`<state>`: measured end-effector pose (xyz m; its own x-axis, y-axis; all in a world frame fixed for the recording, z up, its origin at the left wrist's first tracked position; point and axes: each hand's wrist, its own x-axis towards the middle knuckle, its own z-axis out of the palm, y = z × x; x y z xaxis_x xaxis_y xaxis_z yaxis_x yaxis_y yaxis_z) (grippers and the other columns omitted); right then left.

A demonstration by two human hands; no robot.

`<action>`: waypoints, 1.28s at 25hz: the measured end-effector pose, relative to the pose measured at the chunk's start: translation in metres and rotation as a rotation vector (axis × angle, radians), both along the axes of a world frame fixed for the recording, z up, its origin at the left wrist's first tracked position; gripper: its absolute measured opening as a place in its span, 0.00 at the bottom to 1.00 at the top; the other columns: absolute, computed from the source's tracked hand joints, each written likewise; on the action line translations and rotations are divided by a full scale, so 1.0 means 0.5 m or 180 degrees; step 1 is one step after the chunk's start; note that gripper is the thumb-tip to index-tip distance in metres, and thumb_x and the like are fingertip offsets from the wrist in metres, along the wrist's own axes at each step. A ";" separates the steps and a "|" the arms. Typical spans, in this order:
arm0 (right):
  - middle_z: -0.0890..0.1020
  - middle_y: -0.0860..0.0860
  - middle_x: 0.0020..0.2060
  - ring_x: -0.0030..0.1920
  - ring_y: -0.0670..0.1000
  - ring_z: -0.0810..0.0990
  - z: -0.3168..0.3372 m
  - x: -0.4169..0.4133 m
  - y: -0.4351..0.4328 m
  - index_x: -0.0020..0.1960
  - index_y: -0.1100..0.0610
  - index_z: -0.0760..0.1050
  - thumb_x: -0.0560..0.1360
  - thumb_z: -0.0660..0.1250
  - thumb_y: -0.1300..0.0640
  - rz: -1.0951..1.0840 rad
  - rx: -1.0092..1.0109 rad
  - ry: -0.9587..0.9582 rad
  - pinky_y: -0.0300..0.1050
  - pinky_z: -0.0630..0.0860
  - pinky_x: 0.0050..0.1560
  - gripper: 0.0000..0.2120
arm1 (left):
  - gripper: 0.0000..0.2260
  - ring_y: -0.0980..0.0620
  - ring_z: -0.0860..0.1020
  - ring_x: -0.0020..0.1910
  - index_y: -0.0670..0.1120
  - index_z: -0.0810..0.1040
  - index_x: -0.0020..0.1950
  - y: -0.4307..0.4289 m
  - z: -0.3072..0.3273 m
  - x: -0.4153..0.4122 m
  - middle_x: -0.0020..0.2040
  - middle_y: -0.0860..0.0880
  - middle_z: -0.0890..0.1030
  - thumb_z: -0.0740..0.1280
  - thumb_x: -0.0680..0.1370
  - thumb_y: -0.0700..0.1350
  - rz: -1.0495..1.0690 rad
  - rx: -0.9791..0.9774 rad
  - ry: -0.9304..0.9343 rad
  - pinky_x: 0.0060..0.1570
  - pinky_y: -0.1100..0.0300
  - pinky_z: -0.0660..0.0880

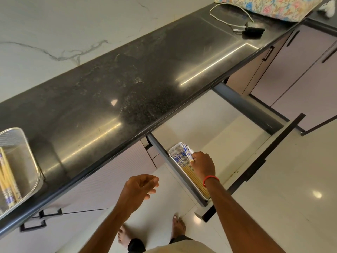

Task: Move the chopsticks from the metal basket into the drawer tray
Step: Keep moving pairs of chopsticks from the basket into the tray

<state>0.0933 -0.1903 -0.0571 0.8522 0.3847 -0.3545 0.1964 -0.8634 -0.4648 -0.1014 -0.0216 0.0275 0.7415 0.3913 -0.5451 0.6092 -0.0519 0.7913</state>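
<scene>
Right hand (203, 166) pinches blue-patterned bamboo chopsticks (184, 159) into the white drawer tray (172, 152). Left hand (139, 187) hangs loosely curled, empty, nearer the shiny mesh metal basket (27, 154) at nine o'clock on the desk, more sticks leaning inside.

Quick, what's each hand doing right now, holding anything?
Left hand: loosely curled in the air, holding nothing.
Right hand: closed on chopsticks in the white drawer tray.
</scene>
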 end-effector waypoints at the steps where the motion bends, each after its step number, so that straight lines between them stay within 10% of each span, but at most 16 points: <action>1: 0.85 0.58 0.47 0.47 0.59 0.84 -0.006 -0.006 0.000 0.51 0.60 0.80 0.76 0.68 0.58 0.0037 -0.0060 -0.0029 0.53 0.83 0.46 0.06 | 0.06 0.53 0.85 0.45 0.50 0.83 0.50 0.000 0.000 -0.003 0.48 0.49 0.87 0.67 0.79 0.49 0.0017 0.0018 0.0006 0.43 0.64 0.80; 11: 0.83 0.56 0.54 0.53 0.56 0.84 -0.070 -0.063 -0.048 0.60 0.57 0.76 0.81 0.62 0.58 0.1333 -0.0972 -0.0367 0.51 0.81 0.56 0.10 | 0.08 0.52 0.86 0.46 0.46 0.83 0.52 -0.021 -0.002 -0.019 0.48 0.48 0.87 0.68 0.79 0.48 0.0228 0.0033 0.0043 0.44 0.61 0.81; 32: 0.83 0.55 0.51 0.51 0.56 0.84 -0.077 -0.049 -0.079 0.57 0.56 0.76 0.81 0.59 0.60 0.1613 -0.1067 -0.0757 0.50 0.81 0.54 0.09 | 0.10 0.48 0.85 0.47 0.43 0.83 0.54 -0.027 0.006 -0.063 0.49 0.45 0.87 0.68 0.79 0.47 0.0513 -0.0002 0.0186 0.43 0.61 0.79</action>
<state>0.0685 -0.2296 -0.0956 0.6644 0.6607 -0.3494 0.6815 -0.7275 -0.0799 -0.1328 -0.0352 0.0303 0.6362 0.5022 -0.5857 0.6546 0.0505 0.7543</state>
